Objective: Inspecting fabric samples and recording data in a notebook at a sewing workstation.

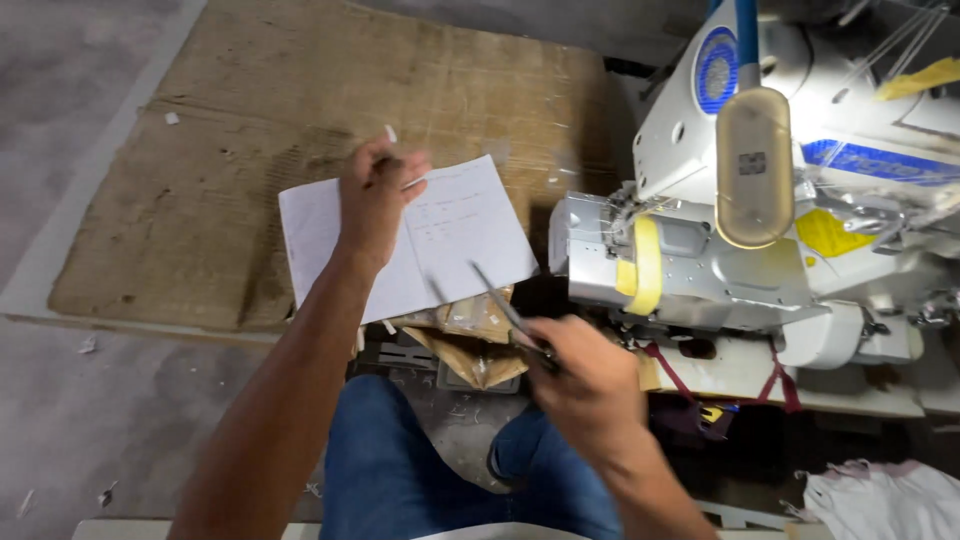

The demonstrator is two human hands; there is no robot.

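Left hand (375, 200) clenched over the middle of an open white paper notebook (440, 240), pinning it near the frame's centre, on a brown corrugated cardboard sheet (200, 200). Right hand (590, 385) at 5 o'clock from it, gripping slim metal scissors (505, 310), blades aimed at the page's lower edge. No cut visible yet; pages whole, faintly written. White industrial sewing machine (700, 260) at 3 o'clock.

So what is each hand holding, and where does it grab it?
The left hand pinches a small pen-like stick at its middle, over the open notebook. The right hand grips scissors by the handles, blades pointing up and away.
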